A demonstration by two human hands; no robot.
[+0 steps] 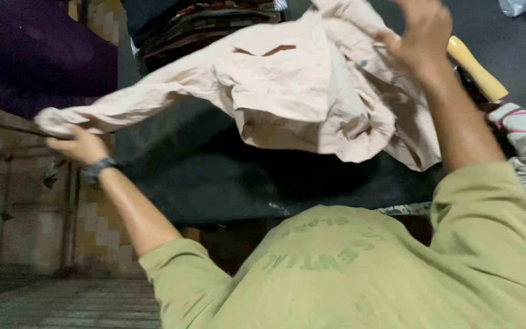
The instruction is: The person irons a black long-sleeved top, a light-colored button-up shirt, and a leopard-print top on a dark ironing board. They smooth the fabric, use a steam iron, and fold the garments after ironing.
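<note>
A pale peach shirt [293,85] of thin, crumpled woven cloth hangs spread in the air between the two hands, creased and folded over itself in the middle, with a small slit-like opening near the chest. It floats above a dark, matte black table [214,170] with a soft, felt-like top. The left hand [80,145] sits low on the left side of the view, fingers closed on the end of one sleeve, which tapers into a bunched tip; a dark wristwatch [97,169] circles the wrist and the bare forearm slopes down to a rolled olive-green sleeve. The right hand [421,30] is raised high, blurred, palm turned toward the cloth, fingers curled into the shirt's upper edge; how tightly it pinches I cannot tell for sure, though the fabric hangs from it. Behind the right forearm lie a smooth yellow handle [476,70] and a white cloth with pink stripes [522,137]. A stack of dark folded fabrics [208,21] rests at the far end of the table
</note>
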